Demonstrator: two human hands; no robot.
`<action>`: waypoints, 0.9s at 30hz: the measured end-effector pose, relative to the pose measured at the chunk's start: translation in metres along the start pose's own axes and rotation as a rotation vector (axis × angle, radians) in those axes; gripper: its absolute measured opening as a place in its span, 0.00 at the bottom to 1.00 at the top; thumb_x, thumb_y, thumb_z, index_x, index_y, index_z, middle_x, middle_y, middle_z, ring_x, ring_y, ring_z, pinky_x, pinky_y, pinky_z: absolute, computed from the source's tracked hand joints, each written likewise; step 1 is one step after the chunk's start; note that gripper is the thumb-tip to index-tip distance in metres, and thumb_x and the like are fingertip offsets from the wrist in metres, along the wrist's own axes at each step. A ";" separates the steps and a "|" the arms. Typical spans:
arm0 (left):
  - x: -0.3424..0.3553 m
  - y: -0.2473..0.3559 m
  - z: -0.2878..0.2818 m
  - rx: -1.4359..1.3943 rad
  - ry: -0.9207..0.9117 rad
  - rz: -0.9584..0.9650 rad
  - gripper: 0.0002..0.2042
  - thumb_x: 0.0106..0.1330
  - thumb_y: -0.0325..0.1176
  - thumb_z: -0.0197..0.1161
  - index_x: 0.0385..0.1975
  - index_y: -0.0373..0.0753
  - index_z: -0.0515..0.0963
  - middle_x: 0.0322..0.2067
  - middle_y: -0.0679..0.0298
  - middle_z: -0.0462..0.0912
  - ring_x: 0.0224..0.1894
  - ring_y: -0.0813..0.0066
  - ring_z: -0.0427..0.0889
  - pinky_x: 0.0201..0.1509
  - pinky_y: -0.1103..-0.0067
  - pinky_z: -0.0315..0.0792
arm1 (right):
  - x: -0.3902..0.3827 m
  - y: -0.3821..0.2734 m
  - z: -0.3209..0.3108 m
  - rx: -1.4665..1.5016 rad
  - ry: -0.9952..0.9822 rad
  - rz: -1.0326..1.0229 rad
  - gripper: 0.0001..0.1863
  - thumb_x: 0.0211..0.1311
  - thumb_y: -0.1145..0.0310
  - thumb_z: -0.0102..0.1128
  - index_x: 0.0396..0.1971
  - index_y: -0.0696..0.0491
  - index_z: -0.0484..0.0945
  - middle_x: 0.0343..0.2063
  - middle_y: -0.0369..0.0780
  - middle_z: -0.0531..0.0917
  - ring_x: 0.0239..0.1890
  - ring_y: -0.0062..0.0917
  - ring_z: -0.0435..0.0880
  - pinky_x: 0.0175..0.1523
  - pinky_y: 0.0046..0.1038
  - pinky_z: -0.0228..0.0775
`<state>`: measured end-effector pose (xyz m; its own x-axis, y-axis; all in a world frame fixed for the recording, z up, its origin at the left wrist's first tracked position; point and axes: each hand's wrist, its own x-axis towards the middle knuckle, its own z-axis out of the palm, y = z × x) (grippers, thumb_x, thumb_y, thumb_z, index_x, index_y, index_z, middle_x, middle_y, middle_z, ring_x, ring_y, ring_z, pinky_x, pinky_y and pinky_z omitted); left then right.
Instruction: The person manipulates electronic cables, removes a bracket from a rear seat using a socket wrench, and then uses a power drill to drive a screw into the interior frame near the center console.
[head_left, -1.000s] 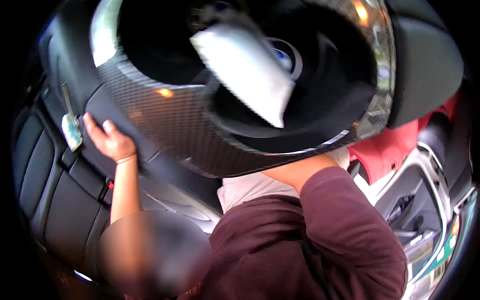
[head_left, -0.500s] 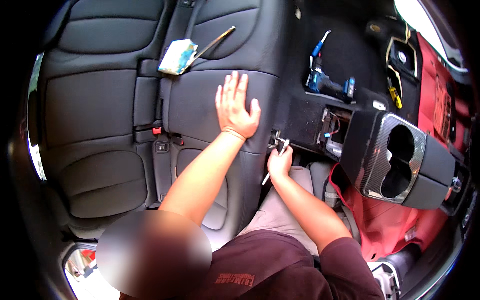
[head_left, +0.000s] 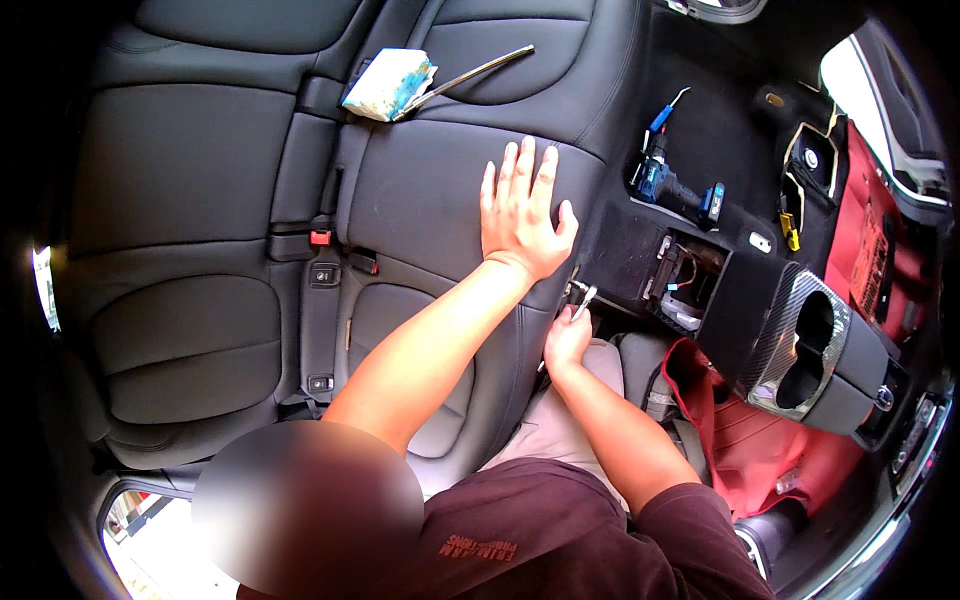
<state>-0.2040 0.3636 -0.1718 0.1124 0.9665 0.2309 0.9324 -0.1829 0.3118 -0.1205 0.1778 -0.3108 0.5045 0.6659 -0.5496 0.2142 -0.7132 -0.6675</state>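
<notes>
My left hand point(head_left: 525, 222) lies flat on the black rear seat cushion point(head_left: 420, 200), its fingers spread and holding nothing. Lower down, beside the cushion's front edge, my right hand point(head_left: 567, 338) is closed around a chrome ratchet wrench point(head_left: 589, 295). The wrench's head sits close to a metal bracket point(head_left: 577, 284) under the seat edge; I cannot tell whether it is engaged on a bolt. Part of the handle is hidden in my palm.
A white-and-blue pack point(head_left: 388, 85) and a long metal bar point(head_left: 470, 77) rest on the seat. On the floor are a blue cordless drill point(head_left: 675, 190) and a blue-handled pick point(head_left: 663, 117). The loose centre console point(head_left: 765, 330) stands right, over red covering point(head_left: 740, 430).
The view has shifted, so the seat and tools sit differently in it. My left hand stays flat on the cushion, and my right still grips the wrench, its handle now at a slightly different angle.
</notes>
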 end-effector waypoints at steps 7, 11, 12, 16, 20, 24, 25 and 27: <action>0.008 -0.011 0.004 -0.121 0.040 0.047 0.40 0.61 0.40 0.65 0.78 0.42 0.67 0.79 0.48 0.63 0.81 0.44 0.61 0.83 0.48 0.50 | 0.077 0.058 0.016 0.117 -0.091 -0.261 0.13 0.83 0.62 0.46 0.54 0.55 0.71 0.39 0.55 0.88 0.45 0.55 0.88 0.48 0.48 0.78; -0.007 -0.006 0.013 -0.079 0.032 0.052 0.37 0.62 0.41 0.64 0.76 0.42 0.70 0.78 0.49 0.66 0.81 0.47 0.62 0.83 0.49 0.51 | 0.059 0.089 -0.001 -0.098 -0.122 -0.275 0.16 0.79 0.67 0.54 0.59 0.59 0.71 0.42 0.49 0.87 0.46 0.39 0.89 0.54 0.39 0.79; -0.001 -0.009 0.015 -0.075 0.050 0.057 0.37 0.63 0.41 0.63 0.76 0.42 0.71 0.78 0.50 0.66 0.81 0.47 0.63 0.83 0.49 0.51 | 0.074 0.081 -0.005 -0.262 -0.134 -0.311 0.18 0.78 0.68 0.57 0.60 0.60 0.71 0.42 0.48 0.87 0.46 0.34 0.88 0.55 0.37 0.80; -0.005 -0.018 0.019 0.012 0.091 0.076 0.37 0.63 0.43 0.64 0.76 0.43 0.70 0.78 0.50 0.67 0.81 0.48 0.63 0.83 0.49 0.51 | 0.053 0.008 -0.032 0.248 -0.139 -0.272 0.18 0.74 0.67 0.67 0.59 0.55 0.76 0.38 0.44 0.87 0.40 0.30 0.88 0.49 0.34 0.79; -0.001 -0.014 0.022 0.036 0.118 0.110 0.36 0.64 0.41 0.63 0.75 0.42 0.71 0.77 0.51 0.69 0.80 0.49 0.65 0.83 0.51 0.52 | 0.078 -0.007 -0.042 0.145 -0.345 -0.232 0.13 0.73 0.63 0.69 0.47 0.55 0.81 0.32 0.46 0.86 0.35 0.30 0.87 0.45 0.33 0.78; 0.000 -0.006 0.022 0.072 0.150 0.174 0.33 0.69 0.39 0.60 0.75 0.40 0.71 0.75 0.50 0.72 0.78 0.49 0.69 0.82 0.55 0.56 | 0.094 0.003 -0.042 0.150 -0.327 -0.457 0.10 0.74 0.66 0.68 0.45 0.56 0.80 0.32 0.46 0.85 0.36 0.29 0.85 0.45 0.34 0.77; -0.003 -0.009 0.022 0.077 0.153 0.185 0.32 0.69 0.39 0.60 0.75 0.39 0.71 0.75 0.50 0.72 0.77 0.49 0.69 0.81 0.56 0.57 | 0.091 0.000 -0.041 0.232 -0.371 -0.332 0.09 0.75 0.66 0.67 0.42 0.56 0.79 0.30 0.41 0.84 0.34 0.26 0.83 0.43 0.32 0.75; -0.002 -0.006 0.024 0.073 0.152 0.197 0.31 0.71 0.39 0.58 0.75 0.38 0.71 0.75 0.49 0.72 0.77 0.48 0.70 0.81 0.56 0.58 | 0.095 0.009 -0.039 0.335 -0.303 -0.193 0.08 0.76 0.66 0.66 0.41 0.55 0.79 0.28 0.37 0.82 0.31 0.22 0.80 0.38 0.29 0.72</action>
<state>-0.2020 0.3675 -0.1961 0.2469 0.8741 0.4183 0.9204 -0.3465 0.1808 -0.0380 0.2256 -0.3494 0.2050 0.8485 -0.4880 -0.0260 -0.4936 -0.8693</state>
